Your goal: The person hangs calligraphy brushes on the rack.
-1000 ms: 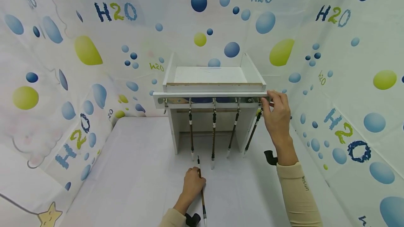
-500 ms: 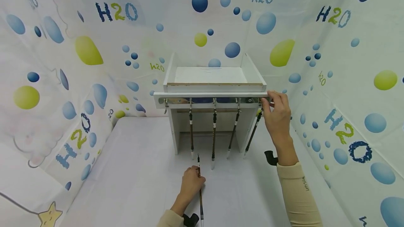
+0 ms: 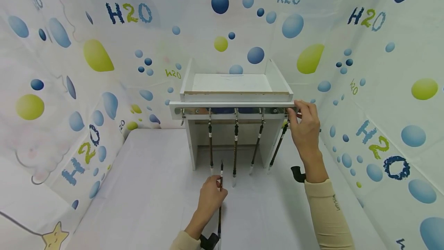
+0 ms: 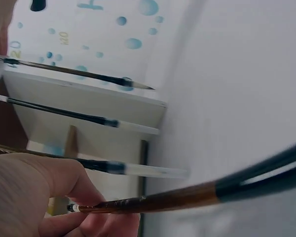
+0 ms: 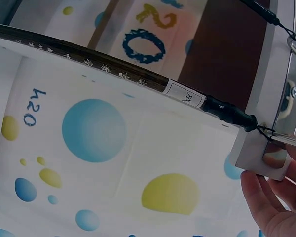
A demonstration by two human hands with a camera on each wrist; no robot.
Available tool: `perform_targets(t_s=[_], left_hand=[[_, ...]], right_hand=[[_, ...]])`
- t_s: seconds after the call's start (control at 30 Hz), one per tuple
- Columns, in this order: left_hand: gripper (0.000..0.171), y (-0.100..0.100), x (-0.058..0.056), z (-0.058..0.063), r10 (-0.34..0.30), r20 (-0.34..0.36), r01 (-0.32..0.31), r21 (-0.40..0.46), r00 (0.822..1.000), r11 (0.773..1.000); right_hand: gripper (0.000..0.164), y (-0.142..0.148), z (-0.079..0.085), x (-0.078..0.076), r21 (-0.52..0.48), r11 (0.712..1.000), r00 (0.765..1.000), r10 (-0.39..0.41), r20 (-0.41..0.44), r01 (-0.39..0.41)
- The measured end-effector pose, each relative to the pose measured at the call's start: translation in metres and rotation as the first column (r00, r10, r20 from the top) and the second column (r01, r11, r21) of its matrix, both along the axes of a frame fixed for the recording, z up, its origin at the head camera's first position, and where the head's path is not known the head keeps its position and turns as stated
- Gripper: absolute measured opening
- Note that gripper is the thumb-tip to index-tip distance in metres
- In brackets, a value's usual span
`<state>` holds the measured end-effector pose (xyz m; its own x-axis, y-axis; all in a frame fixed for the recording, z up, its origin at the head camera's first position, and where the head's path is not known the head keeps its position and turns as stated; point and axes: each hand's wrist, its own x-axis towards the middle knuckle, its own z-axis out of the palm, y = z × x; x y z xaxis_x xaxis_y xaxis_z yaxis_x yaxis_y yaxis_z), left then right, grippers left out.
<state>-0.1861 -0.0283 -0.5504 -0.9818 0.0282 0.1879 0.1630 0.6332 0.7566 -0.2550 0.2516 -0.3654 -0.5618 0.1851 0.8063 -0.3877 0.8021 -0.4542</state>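
My left hand [image 3: 209, 196] pinches a calligraphy brush [image 3: 220, 219] near its loop end, in front of the white rack [image 3: 180, 104]. The left wrist view shows this brush's brown handle [image 4: 177, 197] running to a dark, thick lower end. At the rack's right end, my right hand [image 3: 305, 126] grips the rail, thumb close to the end hook [image 5: 286, 139]. From that hook hangs a brush [image 5: 138, 76] by its black loop. Several more hang along the rail, among them a dark-handled brush [image 3: 236, 146]. The leftmost hook [image 3: 182, 117] carries no brush.
Behind the rail, a shallow white tray [image 3: 237, 97] tops the rack. The rack's side panels [image 3: 191, 146] stand on a white-covered table [image 3: 149, 188]. A printed curtain [image 3: 194, 10] with blue and green drops encloses the back and sides.
My left hand has moved slightly up toward the rack with the brush, whose loop end now stands higher. The right hand stays at the rail's end.
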Motion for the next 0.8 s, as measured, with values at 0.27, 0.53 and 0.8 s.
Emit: perform_targets(t_s=[0.27, 0.53, 0.8], left_hand=[[0.043, 0.0, 0.004, 0.024, 0.018, -0.049, -0.017, 0.027, 0.999, 1.0], [0.045, -0.004, 0.009, 0.053, 0.038, -0.093, -0.033, 0.05, 0.995, 0.998], [0.044, -0.017, 0.013, 0.077, 0.033, -0.157, -0.017, 0.105, 0.987, 0.994]], right_hand=[[0.036, 0.0, 0.001, 0.001, 0.001, 1.0, 1.0, 0.0, -0.003, 0.0], [0.035, 0.0, 0.0, 0.001, 0.001, 1.0, 1.0, 0.013, -0.011, -0.013], [0.035, -0.001, 0.0, 0.0, -0.004, 1.0, 1.0, 0.008, -0.01, -0.008]])
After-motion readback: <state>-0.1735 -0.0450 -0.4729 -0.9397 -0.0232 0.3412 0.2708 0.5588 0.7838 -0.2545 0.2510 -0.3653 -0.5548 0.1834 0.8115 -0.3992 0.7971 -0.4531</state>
